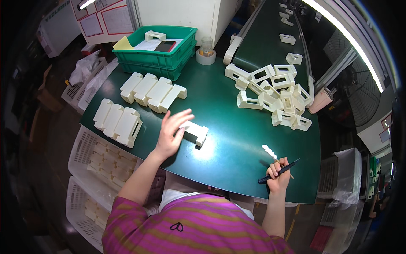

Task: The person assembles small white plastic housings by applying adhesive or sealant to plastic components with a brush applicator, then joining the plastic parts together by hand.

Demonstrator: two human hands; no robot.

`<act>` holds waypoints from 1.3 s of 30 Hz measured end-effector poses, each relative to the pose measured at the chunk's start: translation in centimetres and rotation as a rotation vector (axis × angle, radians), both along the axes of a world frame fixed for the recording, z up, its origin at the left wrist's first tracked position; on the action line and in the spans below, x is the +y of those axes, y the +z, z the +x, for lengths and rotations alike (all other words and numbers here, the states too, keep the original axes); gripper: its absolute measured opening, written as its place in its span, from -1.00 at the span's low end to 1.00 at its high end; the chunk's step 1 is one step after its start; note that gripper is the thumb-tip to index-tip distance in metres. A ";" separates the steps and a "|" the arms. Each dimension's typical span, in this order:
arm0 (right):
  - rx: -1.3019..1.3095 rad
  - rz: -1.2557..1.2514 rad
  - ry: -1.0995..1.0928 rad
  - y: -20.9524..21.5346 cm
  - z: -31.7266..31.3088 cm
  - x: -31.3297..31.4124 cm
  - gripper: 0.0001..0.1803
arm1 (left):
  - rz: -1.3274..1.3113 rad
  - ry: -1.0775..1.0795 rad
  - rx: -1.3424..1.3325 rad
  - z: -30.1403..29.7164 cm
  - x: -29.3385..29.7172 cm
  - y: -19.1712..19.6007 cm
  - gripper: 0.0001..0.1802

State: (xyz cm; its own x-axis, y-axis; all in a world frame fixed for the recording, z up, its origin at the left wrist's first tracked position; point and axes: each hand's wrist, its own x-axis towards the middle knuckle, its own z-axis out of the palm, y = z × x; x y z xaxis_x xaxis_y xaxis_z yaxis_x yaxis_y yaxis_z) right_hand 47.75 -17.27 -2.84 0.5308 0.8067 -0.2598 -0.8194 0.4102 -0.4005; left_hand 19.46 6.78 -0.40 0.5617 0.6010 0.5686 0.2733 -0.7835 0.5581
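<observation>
My left hand [170, 132] is over the left end of a single cream-white plastic part [195, 132] on the green table. Its fingers are stretched out and the thumb is apart, touching or nearly touching the part. Further right, my right hand [278, 178] is closed around a black pen-shaped knife [270, 175], its thin tip pointing up and right. A thin stick with a lumpy white end [268, 150] also passes through that hand. Rows of similar parts, one group [153, 92] behind my left hand and another [117, 122] left of it, lie side by side.
A loose pile of cream frames [270, 93] covers the table's far right, below a dark conveyor belt [270, 42] carrying more. Stacked green crates [156, 57] stand at the back left beside a tape roll [206, 57]. White baskets [82, 163] of parts sit below the left edge.
</observation>
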 end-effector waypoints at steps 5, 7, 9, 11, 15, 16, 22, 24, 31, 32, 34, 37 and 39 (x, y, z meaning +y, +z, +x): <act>0.102 0.010 -0.035 -0.5 0.3 -0.3 -0.68 | -0.093 0.110 0.077 -0.5 2.9 -2.5 -0.54; 0.102 0.025 -0.024 -0.5 0.3 -0.1 -0.68 | -0.154 0.082 0.087 -0.7 3.3 -2.6 -0.49; 0.098 0.039 -0.023 -0.7 0.4 -0.2 -0.67 | -0.123 0.167 0.394 -0.6 3.6 -1.6 -0.40; 0.096 0.053 -0.020 -1.0 0.4 -0.3 -0.67 | -0.081 0.164 0.427 -0.5 3.8 -2.0 -0.38; 0.095 0.097 -0.007 -1.2 0.3 -0.6 -0.66 | -0.034 0.158 0.501 -0.9 3.1 -1.6 -0.31; 0.087 0.108 -0.003 -1.2 0.3 -0.7 -0.65 | -0.007 0.160 0.514 -1.1 2.7 -1.5 -0.30; 0.059 0.146 0.012 -1.5 0.5 -0.9 -0.65 | -0.031 0.296 0.622 -3.2 -1.5 0.1 -0.30; 0.062 0.135 0.018 -1.2 0.4 -0.4 -0.65 | 0.094 0.276 0.641 -3.9 -4.3 -0.7 -0.31; 0.050 0.109 0.034 -1.0 0.6 -0.4 -0.64 | -0.511 -0.715 0.279 -0.3 -11.6 -0.9 -0.60; 0.049 0.121 0.021 -1.1 0.7 -0.5 -0.64 | -0.855 -0.893 0.128 0.4 -12.1 -1.3 -0.61; 0.043 0.127 0.021 -1.4 0.6 -0.6 -0.64 | -0.722 -0.692 0.014 1.3 -12.2 -1.6 -0.64; 0.036 0.148 0.051 -1.5 0.3 -0.7 -0.64 | -0.977 -0.361 -0.151 0.9 -10.5 -0.6 -0.62; 0.034 0.150 0.052 -1.5 0.3 -0.7 -0.64 | -0.420 -0.118 -0.102 1.3 -7.9 0.0 -0.54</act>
